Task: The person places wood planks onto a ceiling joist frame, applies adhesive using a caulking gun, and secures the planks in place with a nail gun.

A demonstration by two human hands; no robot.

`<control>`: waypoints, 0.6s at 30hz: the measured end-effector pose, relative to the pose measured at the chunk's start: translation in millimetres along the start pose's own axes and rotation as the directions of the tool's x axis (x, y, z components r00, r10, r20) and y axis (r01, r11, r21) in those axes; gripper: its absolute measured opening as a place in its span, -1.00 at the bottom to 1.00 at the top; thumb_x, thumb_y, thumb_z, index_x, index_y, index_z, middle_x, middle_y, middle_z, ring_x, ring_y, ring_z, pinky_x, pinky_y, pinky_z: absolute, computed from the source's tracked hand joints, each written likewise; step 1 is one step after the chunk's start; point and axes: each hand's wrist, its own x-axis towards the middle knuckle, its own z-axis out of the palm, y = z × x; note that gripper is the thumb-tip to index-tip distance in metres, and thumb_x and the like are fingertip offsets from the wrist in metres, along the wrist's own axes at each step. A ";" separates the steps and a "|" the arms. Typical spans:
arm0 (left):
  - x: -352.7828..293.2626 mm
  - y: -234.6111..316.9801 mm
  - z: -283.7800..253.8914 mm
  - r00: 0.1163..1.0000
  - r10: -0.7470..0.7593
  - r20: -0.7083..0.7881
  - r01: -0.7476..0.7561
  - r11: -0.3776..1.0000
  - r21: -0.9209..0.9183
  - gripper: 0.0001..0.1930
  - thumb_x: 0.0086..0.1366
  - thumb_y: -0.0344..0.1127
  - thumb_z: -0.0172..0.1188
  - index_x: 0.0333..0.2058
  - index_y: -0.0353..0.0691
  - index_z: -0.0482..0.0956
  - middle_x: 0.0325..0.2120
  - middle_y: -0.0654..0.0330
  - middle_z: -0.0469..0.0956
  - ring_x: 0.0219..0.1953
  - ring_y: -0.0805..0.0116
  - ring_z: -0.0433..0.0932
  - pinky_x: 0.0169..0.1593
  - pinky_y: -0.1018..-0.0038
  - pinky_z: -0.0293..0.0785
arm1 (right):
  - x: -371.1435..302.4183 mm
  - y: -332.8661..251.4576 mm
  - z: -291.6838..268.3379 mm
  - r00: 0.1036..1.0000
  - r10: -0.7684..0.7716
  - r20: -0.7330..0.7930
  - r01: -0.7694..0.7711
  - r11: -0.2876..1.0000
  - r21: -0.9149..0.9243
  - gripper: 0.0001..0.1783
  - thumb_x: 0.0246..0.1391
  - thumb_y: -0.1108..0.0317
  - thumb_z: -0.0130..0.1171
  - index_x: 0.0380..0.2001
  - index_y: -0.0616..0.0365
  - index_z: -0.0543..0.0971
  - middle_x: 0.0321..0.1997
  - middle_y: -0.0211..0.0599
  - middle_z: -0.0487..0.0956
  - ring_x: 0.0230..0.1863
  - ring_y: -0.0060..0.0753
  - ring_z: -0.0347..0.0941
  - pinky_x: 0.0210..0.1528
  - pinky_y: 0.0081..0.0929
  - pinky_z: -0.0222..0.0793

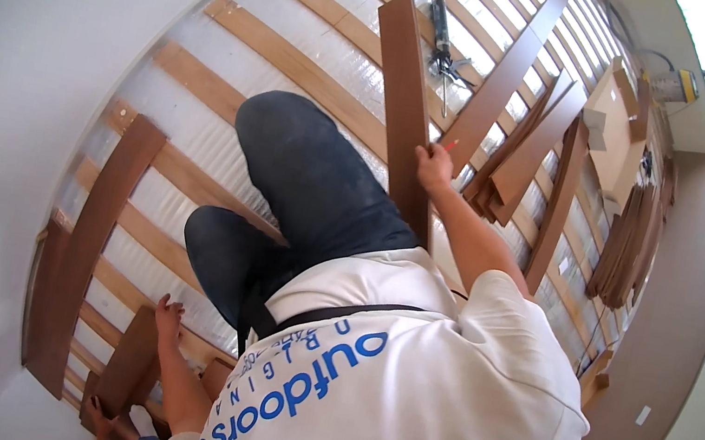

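Observation:
A long brown floorboard (403, 78) stands tilted beside my right knee. My right hand (433, 168) is closed on its right edge, with a slim red pencil (451, 145) sticking out from the fingers. My left hand (168, 319) is low on the left, fingers apart and nothing visible in them. Right beside it is a shorter brown board (128, 360); I cannot tell whether the hand touches it. Another person's hand (99, 418) is at the lower end of that board.
Wooden battens (292, 54) run across clear plastic sheeting. A caulking gun (442, 38) lies beyond the floorboard. Loose brown boards (535, 148) and a stack (629, 245) are on the right, near an open cardboard box (613, 125). More boards (110, 215) lie along the left wall.

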 end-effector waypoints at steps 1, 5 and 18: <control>9.7 0.8 0.6 0.999 0.004 -0.032 -0.002 0.997 0.074 -0.44 0.32 -0.54 -0.02 0.32 -0.34 0.31 -0.29 0.03 0.66 -0.35 0.35 0.61 -0.25 0.54 0.52 | -3.5 -0.9 -15.6 0.999 0.016 -0.047 -0.014 0.999 0.031 -0.57 0.18 0.07 0.26 -0.15 0.27 0.66 -0.18 0.09 0.68 -0.08 0.09 0.61 0.03 -0.15 0.48; 33.3 -13.2 6.1 0.996 0.029 0.079 -0.031 0.999 0.032 -0.45 0.31 -0.53 -0.02 0.29 -0.35 0.32 -0.26 0.03 0.65 -0.33 0.34 0.62 -0.27 0.51 0.56 | -12.9 -5.3 -75.4 0.982 -0.011 -0.189 0.016 1.000 0.023 -0.56 0.24 0.08 0.21 -0.03 0.25 0.63 -0.10 0.07 0.68 -0.02 0.03 0.61 0.08 -0.21 0.46; 5.8 4.5 -12.8 0.993 -0.112 0.030 0.102 0.970 0.220 -0.53 0.24 -0.52 0.09 0.16 -0.39 0.47 -0.24 0.01 0.61 -0.34 0.25 0.62 -0.28 0.40 0.58 | 59.8 -28.6 -101.9 0.928 -0.133 -0.348 0.104 0.989 -0.101 -0.50 0.39 0.04 0.02 0.16 0.21 0.51 0.10 0.12 0.60 0.16 0.14 0.51 0.20 -0.13 0.40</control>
